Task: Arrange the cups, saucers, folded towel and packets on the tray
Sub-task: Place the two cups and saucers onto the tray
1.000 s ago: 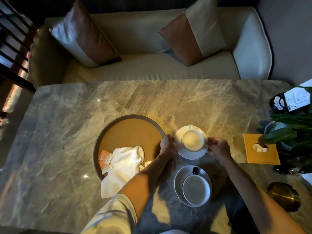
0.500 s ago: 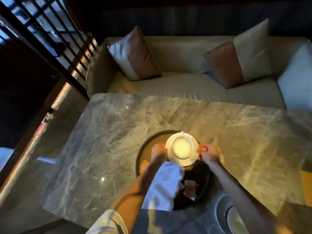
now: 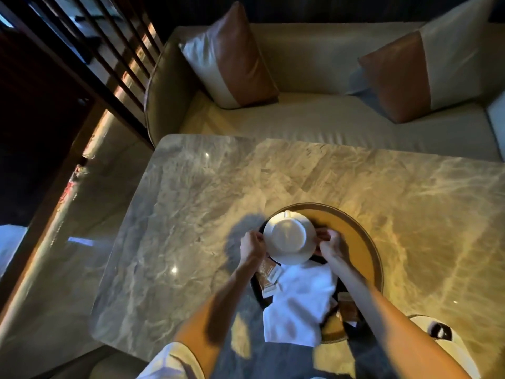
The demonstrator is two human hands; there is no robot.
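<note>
L hand [image 3: 252, 246] & R hand [image 3: 332, 246] pinch opposite edges of saucer [image 3: 289, 259] w/ cup [image 3: 285, 236] on it, over far-left part of tray [image 3: 355, 242]; can't tell if it's set down. White towel [image 3: 300, 296] lies near side, draped over rim; packets [image 3: 269, 274] just left of it.

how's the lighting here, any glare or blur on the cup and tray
Head view: warm light on the table's right side, a shadow left of the tray; small glints on the marble; no glare on the cup; towel slightly blurred; wide-angle bends the table edges.
</note>
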